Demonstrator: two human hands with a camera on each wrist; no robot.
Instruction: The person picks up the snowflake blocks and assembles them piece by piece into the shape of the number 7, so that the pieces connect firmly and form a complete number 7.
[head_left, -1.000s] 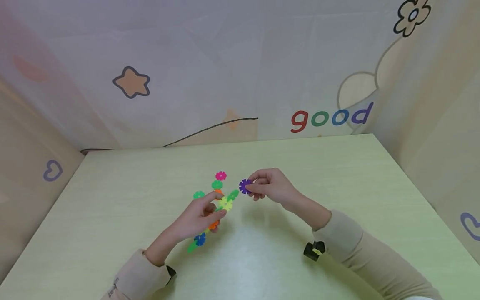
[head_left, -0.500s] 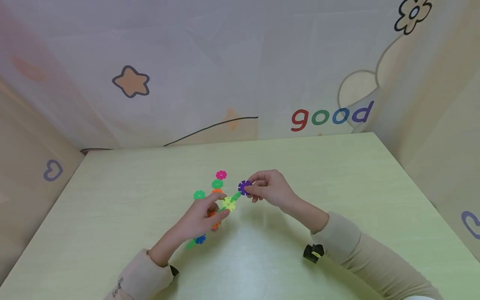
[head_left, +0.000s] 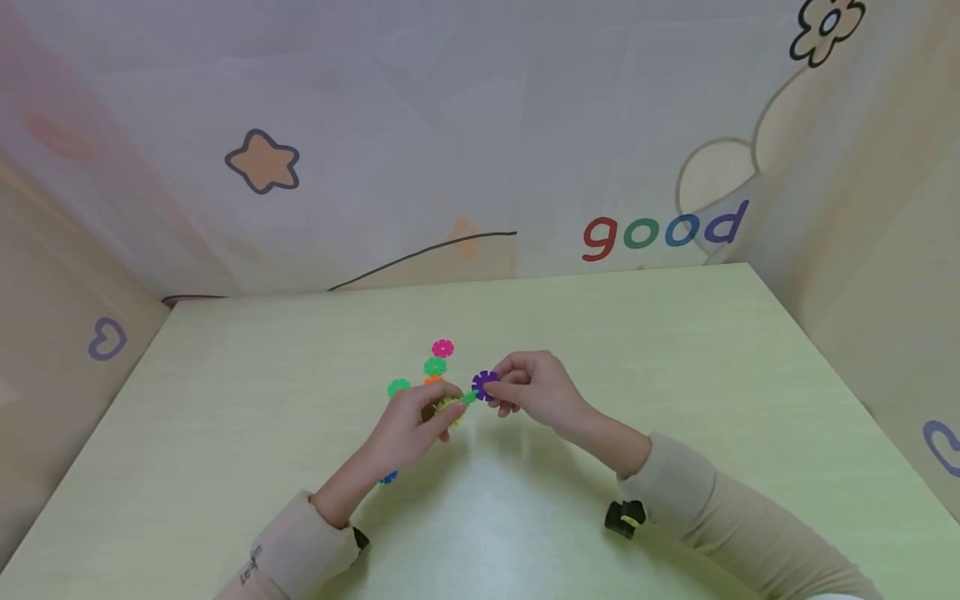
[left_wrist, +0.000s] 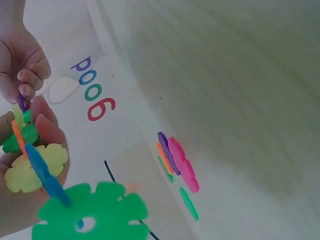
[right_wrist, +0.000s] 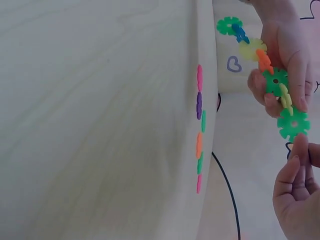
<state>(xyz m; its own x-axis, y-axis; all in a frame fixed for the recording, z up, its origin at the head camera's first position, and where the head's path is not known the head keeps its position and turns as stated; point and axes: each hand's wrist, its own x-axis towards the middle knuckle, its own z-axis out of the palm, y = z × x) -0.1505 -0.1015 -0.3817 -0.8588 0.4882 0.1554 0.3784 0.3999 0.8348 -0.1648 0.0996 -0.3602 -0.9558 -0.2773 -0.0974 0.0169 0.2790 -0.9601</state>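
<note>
My left hand (head_left: pixel 412 421) grips a chain of slotted plastic snowflake discs, fingers and thumb around the yellow disc (head_left: pixel 450 410). The chain runs back through the palm: an orange disc (right_wrist: pixel 264 60), a pale yellow disc (left_wrist: pixel 25 177), a blue disc (left_wrist: pixel 47 175) and a green disc (left_wrist: pixel 110 215) at its tail. At the front end sits another green disc (right_wrist: pixel 294 124). My right hand (head_left: pixel 543 387) pinches a purple disc (head_left: pixel 485 385) between thumb and fingers. Its edge meets the front green disc; whether their slots interlock, I cannot tell.
Several loose discs lie on the pale table (head_left: pixel 637 350) beyond the left hand, among them a pink disc (head_left: pixel 443 348), a green disc (head_left: pixel 435 366) and an orange disc (right_wrist: pixel 199 145). A printed curtain (head_left: pixel 420 125) borders the table's far edge.
The purple disc has come down and left to the chain's green end disc. My left hand has shifted right, its fingers now covering more of the yellow disc.
</note>
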